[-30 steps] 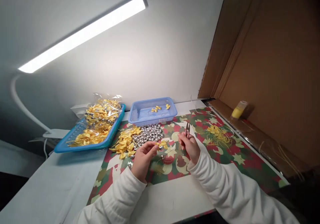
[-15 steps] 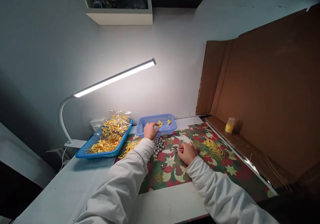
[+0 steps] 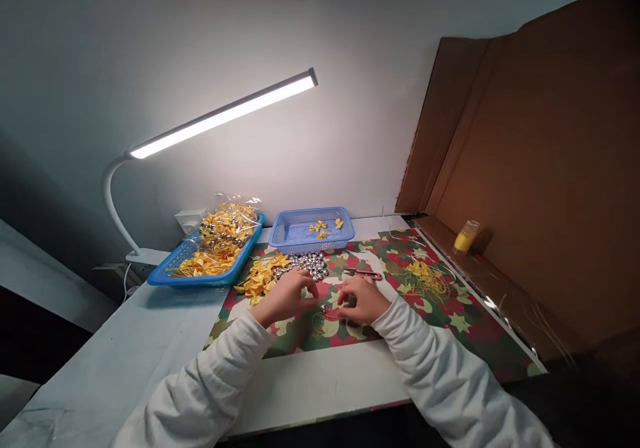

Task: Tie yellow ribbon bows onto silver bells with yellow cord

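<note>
A small silver ball, perhaps a bell (image 3: 325, 309), lies on the patterned mat with a thin loop of cord beside it. My left hand (image 3: 287, 295) hovers left of the ball, thumb and fingers curved apart, and nothing shows in it. From the other side my right hand (image 3: 364, 299) reaches toward the ball with bent, parted fingers; whether a fingertip touches the cord is unclear. Just beyond the right hand lie red-handled thread snips (image 3: 365, 274). Past my left hand are a heap of silver balls (image 3: 313, 265) and a pile of yellow ribbon-like pieces (image 3: 261, 276).
A blue basket (image 3: 156, 277) heaped with yellow pieces stands left, under a lit lamp (image 3: 225, 113). A lilac basket (image 3: 285, 240) at the back holds several yellow pieces. Yellow cords (image 3: 427, 279) lie right, near a small yellow-filled jar (image 3: 467, 236) and a cardboard wall (image 3: 530, 168).
My left hand has come back from the lilac basket, where more yellow pieces now lie. My right hand has let go of the snips and moved nearer the single ball. The view has tipped down.
</note>
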Motion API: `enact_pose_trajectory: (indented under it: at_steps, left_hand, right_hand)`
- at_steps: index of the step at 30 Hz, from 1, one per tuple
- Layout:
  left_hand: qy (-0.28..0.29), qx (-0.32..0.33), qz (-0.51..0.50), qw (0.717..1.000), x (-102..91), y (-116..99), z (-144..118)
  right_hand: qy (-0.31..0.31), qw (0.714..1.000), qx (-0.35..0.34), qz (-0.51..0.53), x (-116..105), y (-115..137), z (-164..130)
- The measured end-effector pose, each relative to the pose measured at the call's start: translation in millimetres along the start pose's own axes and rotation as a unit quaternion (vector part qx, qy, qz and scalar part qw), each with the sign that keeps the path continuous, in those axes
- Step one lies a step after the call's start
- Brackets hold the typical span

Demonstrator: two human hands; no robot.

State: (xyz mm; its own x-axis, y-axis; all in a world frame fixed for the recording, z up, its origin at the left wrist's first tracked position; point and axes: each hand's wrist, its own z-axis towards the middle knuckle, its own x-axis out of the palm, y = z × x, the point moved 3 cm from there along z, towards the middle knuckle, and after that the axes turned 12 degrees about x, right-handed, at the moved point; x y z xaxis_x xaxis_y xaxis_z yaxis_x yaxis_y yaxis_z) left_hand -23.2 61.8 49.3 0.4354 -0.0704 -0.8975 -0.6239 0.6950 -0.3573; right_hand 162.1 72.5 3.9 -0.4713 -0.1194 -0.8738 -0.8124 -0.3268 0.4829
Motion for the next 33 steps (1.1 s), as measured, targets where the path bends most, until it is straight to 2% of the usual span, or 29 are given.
enact_pose_trajectory:
  at_steps: [2,5,9,11,13,16,18,21,26,33]
  left_hand:
    - [0.012,0.006,-0.012,1.000,11.2,-5,-7]
    - [-0.003,-0.002,-0.019,1.000,23.5,-5,-12]
    - [-0.069,-0.014,-0.023,0.997,26.6,0,-17]
    - [-0.112,-0.006,-0.038,0.993,24.5,-2,-19]
    - [-0.132,0.014,-0.073,0.988,24.0,-8,-20]
    - [-0.097,0.038,-0.173,0.979,30.8,-19,-17]
    - [-0.089,-0.010,-0.244,0.966,37.5,-20,-16]
    - [-0.114,-0.059,-0.310,0.942,44.1,-17,-15]
    - [-0.140,-0.067,-0.345,0.925,43.7,-12,-16]
    - [-0.158,-0.084,-0.398,0.900,44.8,-13,-16]
  right_hand:
    - [0.042,0.999,-0.035,0.000,7,7,-5]
    - [0.060,0.997,-0.051,-0.004,12,12,-8]
    - [0.058,0.997,-0.047,-0.006,9,11,-9]
    - [0.043,0.998,-0.049,0.009,5,10,-9]
    - [0.017,0.997,-0.064,0.042,0,11,-10]
    - [-0.024,0.990,-0.099,0.097,-3,13,-11]
    - [-0.050,0.985,-0.109,0.124,-4,14,-11]
    - [-0.093,0.975,-0.113,0.166,-5,14,-10]
    - [-0.154,0.956,-0.134,0.212,-9,15,-10]
    - [-0.176,0.963,-0.108,0.173,-9,17,-12]
